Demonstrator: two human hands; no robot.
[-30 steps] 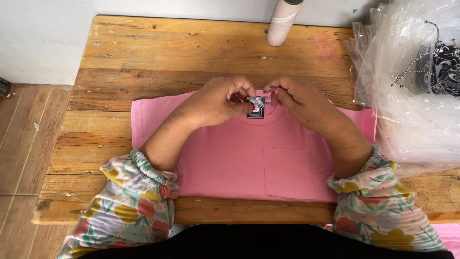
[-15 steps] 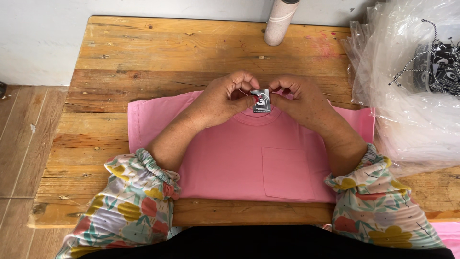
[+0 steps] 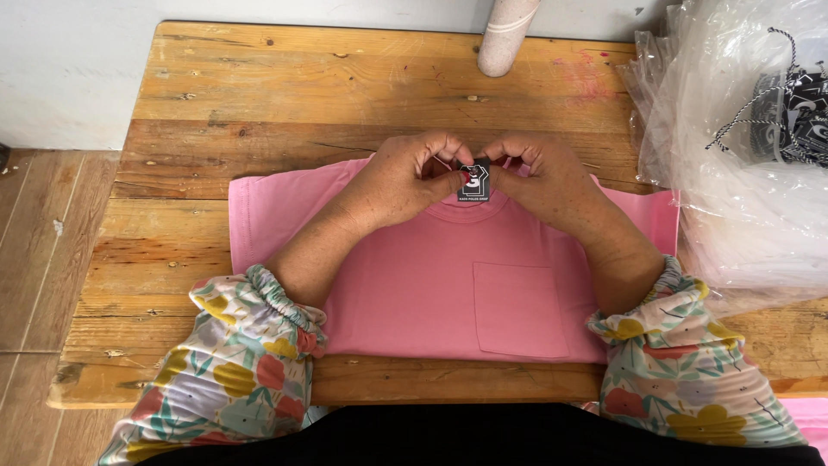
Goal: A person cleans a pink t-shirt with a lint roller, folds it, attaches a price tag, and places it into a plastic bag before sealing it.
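We've got a wooden table with a folded pink t-shirt lying flat on it, pocket up, and a heap of clear plastic bags off to the right. At the shirt's collar our left hand and right hand both pinch a small black hang tag between fingertips.

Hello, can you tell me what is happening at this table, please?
A person holds a small black hang tag between the left hand and the right hand, right at the neckline of a pink pocket T-shirt. The shirt lies flat on a wooden table. At the right side are clear plastic bags, and more black tags with strings lie there.
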